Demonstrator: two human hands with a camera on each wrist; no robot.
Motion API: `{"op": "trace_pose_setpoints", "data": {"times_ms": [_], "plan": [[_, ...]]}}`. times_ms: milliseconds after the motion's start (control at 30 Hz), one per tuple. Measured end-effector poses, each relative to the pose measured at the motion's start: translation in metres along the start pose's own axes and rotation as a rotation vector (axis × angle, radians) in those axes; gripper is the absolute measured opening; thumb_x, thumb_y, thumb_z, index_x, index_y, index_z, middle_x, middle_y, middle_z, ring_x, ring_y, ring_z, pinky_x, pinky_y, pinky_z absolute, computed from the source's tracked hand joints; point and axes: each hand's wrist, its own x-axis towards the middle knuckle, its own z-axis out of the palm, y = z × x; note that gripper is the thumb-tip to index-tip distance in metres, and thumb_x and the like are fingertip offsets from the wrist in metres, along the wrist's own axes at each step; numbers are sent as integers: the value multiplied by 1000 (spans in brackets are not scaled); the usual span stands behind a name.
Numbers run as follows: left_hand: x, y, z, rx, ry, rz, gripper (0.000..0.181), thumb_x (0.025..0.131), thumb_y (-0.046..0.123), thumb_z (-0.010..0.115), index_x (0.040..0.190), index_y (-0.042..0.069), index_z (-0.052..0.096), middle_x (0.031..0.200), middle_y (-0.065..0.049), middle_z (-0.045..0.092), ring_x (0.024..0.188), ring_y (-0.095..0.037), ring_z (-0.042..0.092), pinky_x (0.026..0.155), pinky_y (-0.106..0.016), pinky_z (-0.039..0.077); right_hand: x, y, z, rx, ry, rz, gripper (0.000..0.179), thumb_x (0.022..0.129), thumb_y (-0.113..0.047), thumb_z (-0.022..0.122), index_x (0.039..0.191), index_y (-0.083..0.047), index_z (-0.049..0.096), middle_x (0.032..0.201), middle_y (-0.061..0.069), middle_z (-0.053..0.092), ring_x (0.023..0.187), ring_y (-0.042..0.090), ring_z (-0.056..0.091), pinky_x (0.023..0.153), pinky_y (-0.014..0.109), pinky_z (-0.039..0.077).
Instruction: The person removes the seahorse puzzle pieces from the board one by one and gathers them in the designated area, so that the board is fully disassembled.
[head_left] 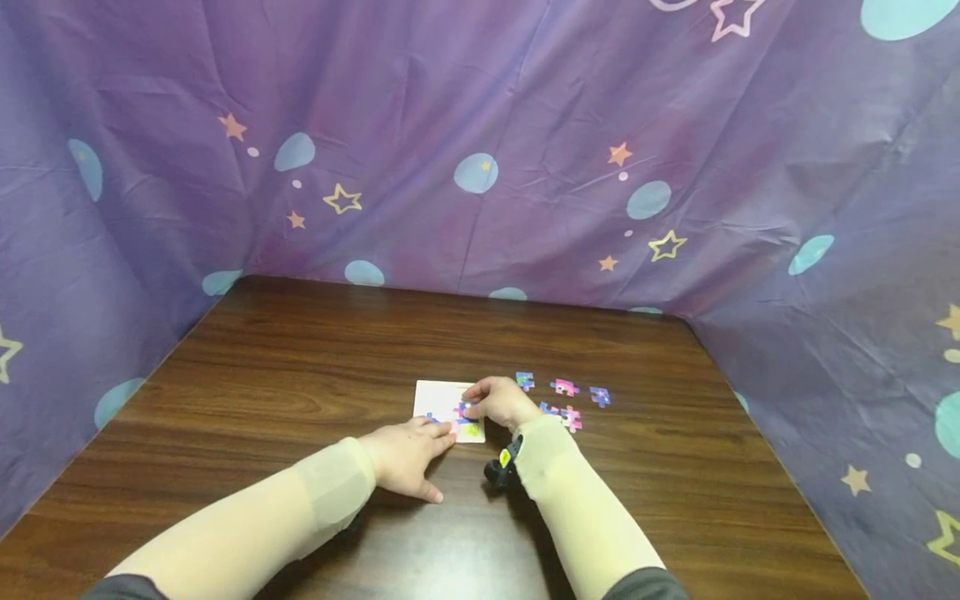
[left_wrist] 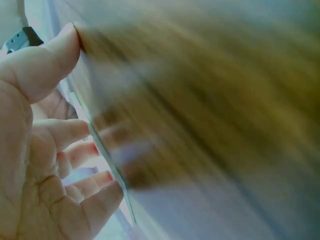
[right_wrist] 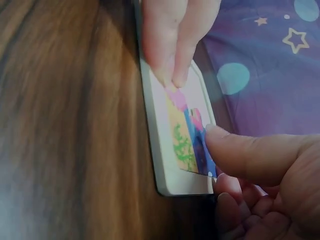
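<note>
Head view shows the left hand [head_left: 405, 454] flat on the board [head_left: 435, 398] at mid-worktop [head_left: 300, 375], the right hand [head_left: 498, 400] pinching a piece [head_left: 465, 410] onto it; misaligned pressing could likely shift the board or unseat placed pieces.

A dark brown wood-grain table [head_left: 315, 358] is filling the lower half of the frame, while a purple fabric backdrop [head_left: 480, 108] printed with stars and pale blue dots is enclosing it on three sides.
</note>
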Motion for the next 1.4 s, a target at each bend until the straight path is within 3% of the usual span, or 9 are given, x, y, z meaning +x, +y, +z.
{"op": "trace_pose_setpoints", "data": {"times_ms": [167,467,700,967,1167,1400], "plan": [[-4,-5,1,-24,18,-7,85,79,59,66,146,12,41,152,-6,36,137,-35,35,109,-45,35,5,-4,5,-74,-26,-8,25,72,1,79,95,-3,72,87,2,67,83,14,58,80,29,50],[-2,3,3,85,55,3,81,85,67,53,148,18,39,151,-5,37,133,-35,39,99,-46,46,8,-4,5,-99,-39,-6,23,72,3,78,93,-4,73,86,1,66,81,14,57,77,26,49],[4,10,5,145,114,32,82,85,68,52,142,10,48,130,-6,51,117,-24,48,97,-36,47,8,-2,7,-108,-42,-29,23,71,3,78,92,-3,73,84,1,68,80,14,59,77,27,50],[5,12,7,76,75,38,82,85,66,52,145,11,43,152,-3,37,133,-26,39,104,-40,42,8,-1,6,-106,-43,-19,23,71,3,77,92,-4,74,86,1,69,82,14,59,80,28,49],[3,14,7,79,50,32,84,85,68,51,147,12,41,155,-2,33,136,-27,35,106,-40,40,7,-1,4,-122,-42,-21,22,72,0,79,93,-5,74,87,2,70,83,14,59,82,29,50],[3,19,6,52,16,23,89,85,69,50,148,8,37,155,-7,31,143,-24,24,115,-36,24,8,0,2,-106,-34,-8,24,71,-1,80,93,-5,74,87,2,70,82,15,59,81,29,50]]}}
